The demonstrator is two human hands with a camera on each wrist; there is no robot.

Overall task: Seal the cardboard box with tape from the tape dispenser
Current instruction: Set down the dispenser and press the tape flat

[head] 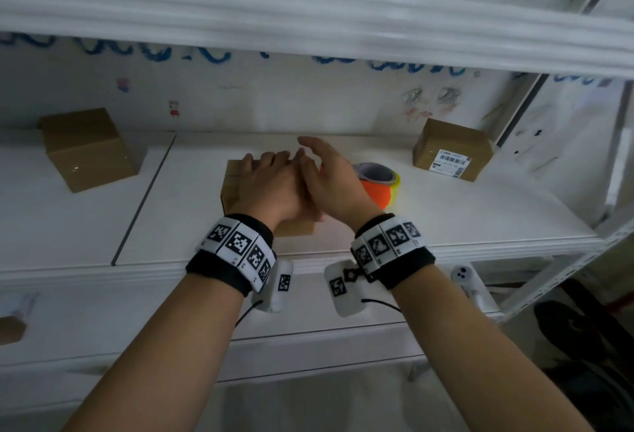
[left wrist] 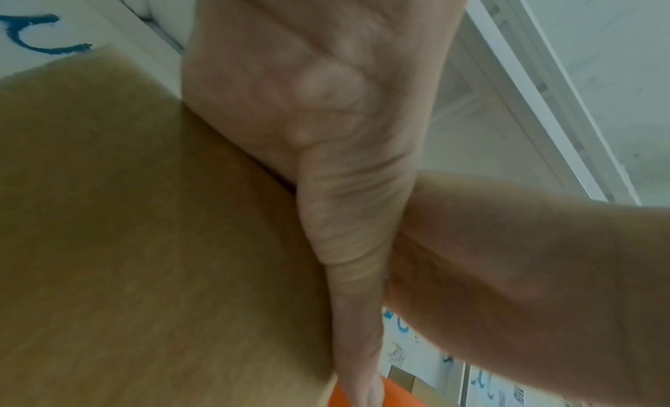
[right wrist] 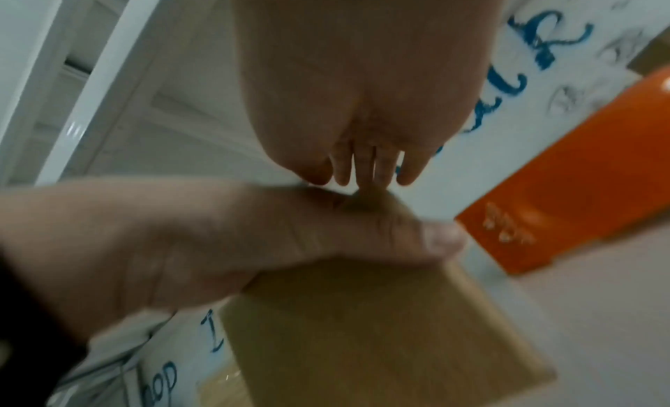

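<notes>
**Left hand flat on the box, right hand raised beside it**

The cardboard box (head: 233, 188) sits on the white shelf (head: 480, 212), near its front edge and roughly at the middle. The left hand (head: 271, 184) lies palm-down on the box top, fingers straight and close together, reaching toward the far edge; the left wrist view shows the thumb stretched along the box's edge rather than curled round it. The right hand (head: 326, 178) is just beside the left, touching or nearly touching it at the thumb side, tilted on edge with its fingers loosely extended and a little apart, holding nothing. Behind the right hand stands the orange tape dispenser (head: 377, 188), just right of the box; whether the two touch is hard to tell, as the hands cover the gap. Two other brown boxes rest on the same shelf, one far left (head: 89, 150), one far right with a printed label (head: 453, 150).
</notes>
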